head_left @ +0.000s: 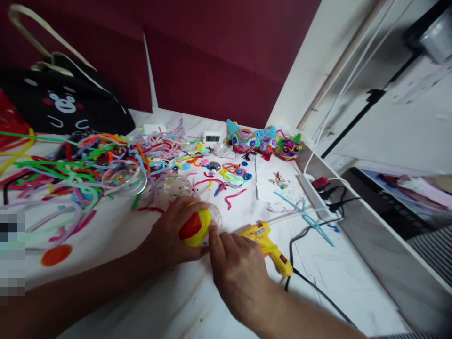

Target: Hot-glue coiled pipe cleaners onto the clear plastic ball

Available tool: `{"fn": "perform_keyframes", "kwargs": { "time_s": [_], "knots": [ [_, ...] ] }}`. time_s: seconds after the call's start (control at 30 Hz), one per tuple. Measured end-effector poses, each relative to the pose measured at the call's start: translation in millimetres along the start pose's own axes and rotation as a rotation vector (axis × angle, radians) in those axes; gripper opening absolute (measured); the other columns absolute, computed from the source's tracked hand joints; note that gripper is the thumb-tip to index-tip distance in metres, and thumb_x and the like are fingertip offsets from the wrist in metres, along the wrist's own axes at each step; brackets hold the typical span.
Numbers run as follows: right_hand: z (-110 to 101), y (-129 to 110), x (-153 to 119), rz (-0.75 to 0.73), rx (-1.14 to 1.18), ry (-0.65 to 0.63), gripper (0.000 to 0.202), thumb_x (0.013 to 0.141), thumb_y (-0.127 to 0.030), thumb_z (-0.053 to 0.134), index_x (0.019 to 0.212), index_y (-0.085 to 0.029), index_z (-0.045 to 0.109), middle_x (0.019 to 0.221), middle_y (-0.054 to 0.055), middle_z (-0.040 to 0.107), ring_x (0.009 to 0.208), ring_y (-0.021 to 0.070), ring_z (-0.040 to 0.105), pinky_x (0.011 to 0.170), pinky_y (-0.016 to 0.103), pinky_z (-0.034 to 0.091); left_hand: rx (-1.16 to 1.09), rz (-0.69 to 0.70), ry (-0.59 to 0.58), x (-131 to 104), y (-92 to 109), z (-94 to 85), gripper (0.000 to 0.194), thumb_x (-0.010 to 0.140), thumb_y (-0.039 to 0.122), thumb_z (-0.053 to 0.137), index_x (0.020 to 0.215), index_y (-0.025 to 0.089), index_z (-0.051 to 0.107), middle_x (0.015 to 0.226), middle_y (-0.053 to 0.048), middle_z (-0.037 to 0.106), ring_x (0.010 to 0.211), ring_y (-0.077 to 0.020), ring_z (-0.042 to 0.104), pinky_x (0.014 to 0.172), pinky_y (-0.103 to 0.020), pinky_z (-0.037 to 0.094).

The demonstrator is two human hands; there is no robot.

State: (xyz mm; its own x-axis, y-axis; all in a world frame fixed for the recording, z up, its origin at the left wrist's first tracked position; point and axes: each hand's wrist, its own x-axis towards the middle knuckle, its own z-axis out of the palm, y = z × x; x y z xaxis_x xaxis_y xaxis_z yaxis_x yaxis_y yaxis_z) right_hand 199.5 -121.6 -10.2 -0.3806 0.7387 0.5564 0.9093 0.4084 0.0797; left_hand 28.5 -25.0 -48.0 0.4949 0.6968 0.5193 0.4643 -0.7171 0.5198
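A clear plastic ball, partly covered with a yellow coil around a red patch, sits in my left hand, whose fingers wrap over its top and left side. My right hand is closed, its fingers curled and their tips pressed to the ball's right edge. Whatever those fingertips may pinch is hidden. Just beyond my right hand lies a yellow glue gun, its nozzle end hidden behind the knuckles.
Tangled pipe cleaners cover the left, around a clear dish. Several decorated animal heads stand at the back beside a small digital clock. A power strip and black cable lie right. A black bag stands back left.
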Motion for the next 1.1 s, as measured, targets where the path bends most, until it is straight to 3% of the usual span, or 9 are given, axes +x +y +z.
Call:
{"fn": "perform_keyframes", "kwargs": {
  "time_s": [0.17,0.27,0.37,0.43,0.53,0.63,0.77,0.97,1.1],
  "knots": [
    [-2,1,6,0.000,0.012,-0.013,0.040,0.080,0.002,0.052,0.117,0.005,0.067,0.070,0.008,0.069,0.054,0.0238,0.064,0.041,0.037,0.052,0.022,-0.035,-0.001,1,0,-1.2,0.065,0.069,0.034,0.080,0.130,0.032,0.060,0.129,-0.007,0.062,0.123,-0.0324,0.060,0.109,-0.047,0.053],
    [-16,6,8,-0.008,0.028,0.019,0.034,0.086,0.002,0.052,0.116,0.001,0.068,0.074,0.009,0.072,0.059,0.0245,0.066,0.048,0.039,0.056,0.002,-0.053,-0.010,2,-2,-5.7,0.066,0.069,0.034,0.081,0.131,0.031,0.060,0.130,-0.006,0.061,0.122,-0.0315,0.061,0.108,-0.045,0.054],
    [-43,14,0,-0.041,0.086,0.169,0.031,0.097,-0.003,0.050,0.125,-0.001,0.065,0.102,0.018,0.078,0.090,0.0279,0.071,0.076,0.041,0.062,-0.044,-0.036,0.004,5,-5,-11.9,0.066,0.072,0.037,0.082,0.133,0.030,0.059,0.129,-0.006,0.060,0.121,-0.0303,0.061,0.109,-0.044,0.052],
    [-61,24,-12,-0.100,0.107,0.201,0.034,0.099,-0.008,0.055,0.131,-0.006,0.062,0.113,0.018,0.076,0.111,0.0315,0.067,0.092,0.046,0.058,-0.065,-0.051,-0.001,7,-9,-15.9,0.065,0.074,0.041,0.082,0.133,0.030,0.058,0.130,-0.005,0.061,0.122,-0.0307,0.060,0.111,-0.045,0.050],
    [-71,43,-35,-0.020,0.077,0.133,0.031,0.095,-0.007,0.061,0.126,-0.011,0.064,0.102,0.015,0.077,0.094,0.0271,0.069,0.080,0.041,0.059,-0.079,-0.132,-0.018,9,-12,-19.5,0.066,0.074,0.048,0.082,0.133,0.030,0.058,0.133,-0.006,0.061,0.126,-0.0315,0.059,0.112,-0.045,0.049],
    [-56,62,-62,0.192,0.091,-0.034,0.019,0.099,-0.013,0.056,0.115,-0.016,0.066,0.095,0.012,0.075,0.080,0.0248,0.071,0.068,0.037,0.060,-0.095,-0.181,-0.019,9,-13,-20.0,0.068,0.074,0.053,0.081,0.133,0.030,0.058,0.134,-0.005,0.060,0.126,-0.0301,0.059,0.112,-0.043,0.049],
    [-34,82,-86,0.467,0.204,-0.306,0.022,0.098,-0.023,0.054,0.116,-0.017,0.066,0.096,0.010,0.072,0.078,0.0246,0.073,0.067,0.037,0.059,-0.140,-0.208,-0.025,9,-12,-18.1,0.069,0.072,0.053,0.082,0.132,0.030,0.059,0.134,-0.004,0.061,0.126,-0.0296,0.060,0.110,-0.041,0.050],
    [-34,98,-71,0.701,0.387,-0.645,0.021,0.089,-0.026,0.058,0.106,-0.019,0.067,0.090,0.007,0.070,0.074,0.0219,0.066,0.069,0.035,0.048,-0.172,-0.219,-0.019,8,-15,-16.6,0.071,0.069,0.052,0.084,0.132,0.030,0.061,0.134,-0.004,0.062,0.128,-0.0309,0.059,0.111,-0.043,0.050],
    [-37,100,-66,0.779,0.710,-0.675,0.023,0.090,-0.041,0.060,0.099,-0.020,0.060,0.080,0.003,0.065,0.070,0.0197,0.057,0.065,0.032,0.043,-0.162,-0.229,0.001,8,-19,-15.3,0.074,0.066,0.057,0.084,0.131,0.030,0.062,0.133,-0.005,0.064,0.125,-0.0325,0.061,0.109,-0.045,0.051]
  ]
}}
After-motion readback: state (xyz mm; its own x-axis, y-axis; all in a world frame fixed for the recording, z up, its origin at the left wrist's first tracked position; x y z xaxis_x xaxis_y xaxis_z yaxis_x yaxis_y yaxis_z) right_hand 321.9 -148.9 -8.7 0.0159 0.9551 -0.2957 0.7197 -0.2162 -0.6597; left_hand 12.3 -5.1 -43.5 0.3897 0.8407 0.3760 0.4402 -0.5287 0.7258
